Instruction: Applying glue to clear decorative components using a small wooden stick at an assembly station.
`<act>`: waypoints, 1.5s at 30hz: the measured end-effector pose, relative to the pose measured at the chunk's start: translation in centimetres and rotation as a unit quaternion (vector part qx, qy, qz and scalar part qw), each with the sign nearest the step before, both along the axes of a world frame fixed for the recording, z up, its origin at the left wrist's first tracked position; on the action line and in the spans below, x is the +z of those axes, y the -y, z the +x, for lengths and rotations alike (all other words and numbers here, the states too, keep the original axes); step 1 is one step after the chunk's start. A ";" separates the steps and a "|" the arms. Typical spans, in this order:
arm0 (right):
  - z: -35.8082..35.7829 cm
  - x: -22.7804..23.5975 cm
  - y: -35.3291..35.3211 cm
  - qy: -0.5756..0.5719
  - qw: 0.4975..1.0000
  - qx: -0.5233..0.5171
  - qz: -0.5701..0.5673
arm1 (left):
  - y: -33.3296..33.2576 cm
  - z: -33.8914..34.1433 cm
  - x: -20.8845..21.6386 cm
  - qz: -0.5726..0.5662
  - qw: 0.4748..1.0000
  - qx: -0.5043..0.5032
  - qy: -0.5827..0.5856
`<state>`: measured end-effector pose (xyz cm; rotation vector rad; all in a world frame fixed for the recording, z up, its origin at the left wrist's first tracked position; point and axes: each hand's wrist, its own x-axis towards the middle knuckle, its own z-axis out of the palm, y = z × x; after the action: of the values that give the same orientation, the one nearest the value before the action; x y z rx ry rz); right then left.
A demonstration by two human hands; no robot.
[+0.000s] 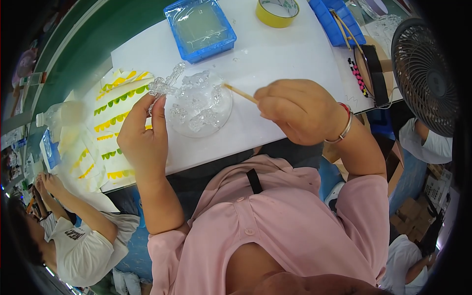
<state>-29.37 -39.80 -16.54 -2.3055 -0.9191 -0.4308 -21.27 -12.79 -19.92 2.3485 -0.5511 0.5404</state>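
Between the thumb and fingers of my left hand is a clear, knobbly plastic piece, raised at the left edge of a round clear dish. More clear pieces of the same look lie in the dish. To the right, my right hand grips a thin wooden stick, its pale tip pointing left over the dish's right side. The tip does not touch the piece in my left hand. My right fingers are curled round the stick's other end, which they hide.
Behind the dish stands a blue tray with a clear sheet-like content. A yellow tape roll is at the far edge. A blue bin with sticks and a black fan are right. Yellow-and-green patterned paper lies left, near a co-worker.
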 end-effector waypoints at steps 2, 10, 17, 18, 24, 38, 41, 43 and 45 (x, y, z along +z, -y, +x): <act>0.7 -0.5 -0.1 0.009 0.999 0.014 -0.035 | 0.0 0.0 0.0 -0.001 1.000 0.001 -0.004; -1.9 0.6 -0.8 -0.001 0.991 0.085 -0.107 | 0.0 0.0 0.5 -0.009 1.000 -0.008 -0.011; -2.4 0.0 -1.3 0.006 0.998 0.062 -0.028 | -0.2 0.1 0.7 0.000 1.000 -0.016 -0.018; -2.5 -0.1 -1.4 -0.011 0.997 0.073 -0.019 | -0.1 0.0 0.9 0.000 1.000 -0.018 -0.022; -2.7 -0.1 -1.7 -0.009 1.000 0.024 -0.017 | -0.2 -1.9 1.7 -0.015 0.997 0.017 -0.074; -3.0 0.0 -2.6 0.014 0.999 0.013 -0.026 | -0.8 -0.7 5.2 0.022 0.984 -0.081 -0.158; -2.0 -0.3 -2.0 0.004 0.999 0.008 -0.031 | -0.9 -1.6 4.5 -0.013 0.985 -0.065 -0.159; -1.9 -0.3 -1.9 -0.003 0.999 0.014 -0.039 | -0.7 -2.2 4.1 -0.029 0.985 -0.059 -0.157; -2.4 -0.1 -1.8 -0.004 0.996 0.043 -0.076 | -0.7 -2.3 4.1 -0.046 0.985 -0.052 -0.156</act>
<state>-31.76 -38.03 -16.61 -2.3907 -1.0761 -0.3239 -23.62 -12.12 -15.80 2.2436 -0.4863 0.1406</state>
